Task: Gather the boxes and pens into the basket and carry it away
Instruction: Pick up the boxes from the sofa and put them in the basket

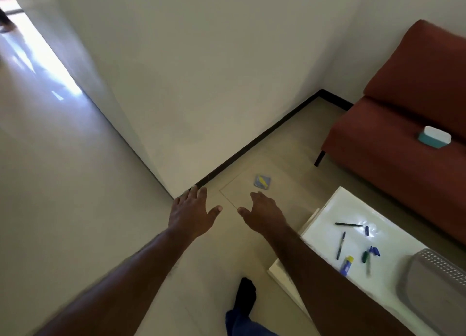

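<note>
White table (327, 217), pens (341, 244) right of empty hands (262, 213)

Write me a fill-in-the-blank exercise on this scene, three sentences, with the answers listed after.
1. The teal and white box rests on the seat of the red ____.
2. The pens lie scattered on the white ____, beside the grey basket.
3. The left hand and right hand both hold ____, fingers spread above the floor.

Missing words: sofa; table; nothing
</note>
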`<state>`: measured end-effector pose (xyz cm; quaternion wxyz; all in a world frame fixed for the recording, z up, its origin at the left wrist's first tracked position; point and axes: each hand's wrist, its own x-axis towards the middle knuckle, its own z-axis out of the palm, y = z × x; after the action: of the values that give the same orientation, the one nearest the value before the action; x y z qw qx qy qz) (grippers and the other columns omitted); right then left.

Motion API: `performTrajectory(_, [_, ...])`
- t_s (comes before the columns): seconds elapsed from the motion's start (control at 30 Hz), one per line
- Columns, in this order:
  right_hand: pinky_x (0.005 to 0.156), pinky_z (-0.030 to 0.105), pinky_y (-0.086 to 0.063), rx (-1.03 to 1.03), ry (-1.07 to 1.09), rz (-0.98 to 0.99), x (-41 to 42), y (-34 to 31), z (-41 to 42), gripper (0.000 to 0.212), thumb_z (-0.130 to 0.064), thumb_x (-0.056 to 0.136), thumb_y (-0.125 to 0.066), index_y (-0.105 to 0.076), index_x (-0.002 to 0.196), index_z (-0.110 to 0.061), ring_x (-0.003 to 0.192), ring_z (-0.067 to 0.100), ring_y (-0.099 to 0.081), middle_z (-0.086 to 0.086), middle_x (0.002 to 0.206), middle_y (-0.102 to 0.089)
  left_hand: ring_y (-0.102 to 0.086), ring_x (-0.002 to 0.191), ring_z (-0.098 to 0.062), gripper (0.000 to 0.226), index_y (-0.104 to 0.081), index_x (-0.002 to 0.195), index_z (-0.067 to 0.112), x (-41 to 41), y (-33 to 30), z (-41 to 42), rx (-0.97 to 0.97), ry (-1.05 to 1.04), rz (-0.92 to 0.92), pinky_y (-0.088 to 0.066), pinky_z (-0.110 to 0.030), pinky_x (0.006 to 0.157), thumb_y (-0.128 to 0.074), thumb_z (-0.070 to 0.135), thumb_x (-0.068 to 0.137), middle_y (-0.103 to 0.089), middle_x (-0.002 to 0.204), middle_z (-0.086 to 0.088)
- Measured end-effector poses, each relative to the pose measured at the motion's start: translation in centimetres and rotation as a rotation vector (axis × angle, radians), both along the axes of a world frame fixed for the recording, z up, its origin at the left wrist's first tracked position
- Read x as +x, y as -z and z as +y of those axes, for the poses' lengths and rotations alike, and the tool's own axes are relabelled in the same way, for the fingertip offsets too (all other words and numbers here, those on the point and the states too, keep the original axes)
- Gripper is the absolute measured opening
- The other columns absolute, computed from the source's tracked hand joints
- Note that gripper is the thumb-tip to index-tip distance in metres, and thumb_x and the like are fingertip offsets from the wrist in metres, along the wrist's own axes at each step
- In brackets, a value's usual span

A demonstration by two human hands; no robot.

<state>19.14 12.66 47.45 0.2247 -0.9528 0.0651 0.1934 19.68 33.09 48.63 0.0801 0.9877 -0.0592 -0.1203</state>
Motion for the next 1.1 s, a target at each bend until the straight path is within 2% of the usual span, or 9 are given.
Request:
performTrajectory(0.23, [0.099, 0.041, -0.047, -0.033, 0.084, -0.003, 9.2, 0.6, -3.9, 0.063, -0.056, 0.089, -0.054, -0.048, 0.134, -0.013, 0.121, 0.029, -0.053, 0.009, 0.135, -0.055, -0.034, 0.141, -0.030, 0.082, -0.026, 0.151, 0.015, 10.4, -0.1, -3.1, 0.109, 0.087, -0.024, -0.030, -0.045, 0.112, -0.031, 0.070, 0.091, -0.031, 0.156, -0.014])
performTrajectory(0.4, [0.101, 0.040, -0.045, -0.050, 0.159, 0.001, 14.4, 0.5, -7.1, 0.065, -0.054, 0.089, -0.054, -0.046, 0.139, -0.013, 0.124, 0.029, -0.051, 0.009, 0.139, -0.051, -0.034, 0.141, -0.032, 0.084, -0.027, 0.152, 0.014, 17.8, 0.2, -6.7, 0.098, 0.170, -0.003, -0.030, -0.048, 0.112, -0.030, 0.071, 0.090, -0.030, 0.157, -0.016])
performTrajectory(0.57, [0.097, 0.039, -0.044, -0.124, 0.269, 0.034, 18.7, 0.9, -10.7, 0.057, -0.051, 0.091, -0.052, -0.049, 0.132, -0.012, 0.120, 0.031, -0.051, 0.011, 0.131, -0.053, -0.037, 0.138, -0.031, 0.079, -0.030, 0.149, 0.015, 24.8, 0.9, -11.1, 0.061, 0.302, -0.025, -0.031, -0.046, 0.110, -0.034, 0.069, 0.091, -0.034, 0.154, -0.014])
performTrajectory(0.73, [0.098, 0.039, -0.042, -0.166, 0.407, 0.104, 22.3, 0.6, -12.8, 0.060, -0.055, 0.089, -0.052, -0.048, 0.131, -0.013, 0.123, 0.030, -0.049, 0.009, 0.134, -0.052, -0.035, 0.140, -0.031, 0.080, -0.029, 0.150, 0.016, 31.9, 1.0, -14.4, 0.055, 0.428, -0.025, -0.029, -0.045, 0.111, -0.030, 0.070, 0.091, -0.031, 0.156, -0.015])
performTrajectory(0.87, [0.100, 0.040, -0.041, -0.183, 0.542, 0.080, 25.0, -0.9, -13.9, 0.061, -0.055, 0.088, -0.052, -0.049, 0.133, -0.013, 0.125, 0.031, -0.049, 0.010, 0.137, -0.051, -0.033, 0.140, -0.030, 0.080, -0.029, 0.150, 0.018, 36.9, 0.6, -17.2, 0.042, 0.563, -0.031, -0.028, -0.045, 0.112, -0.030, 0.071, 0.090, -0.031, 0.156, -0.013])
performTrajectory(1.1, [0.102, 0.043, -0.042, -0.217, 0.726, 0.028, 25.9, -3.3, -17.5, 0.064, -0.053, 0.088, -0.052, -0.048, 0.136, -0.011, 0.127, 0.033, -0.049, 0.012, 0.140, -0.050, -0.040, 0.137, -0.031, 0.079, -0.034, 0.148, 0.016, 40.6, 0.1, -24.2, 0.026, 0.781, -0.070, -0.034, -0.045, 0.108, -0.033, 0.070, 0.090, -0.039, 0.152, -0.013])
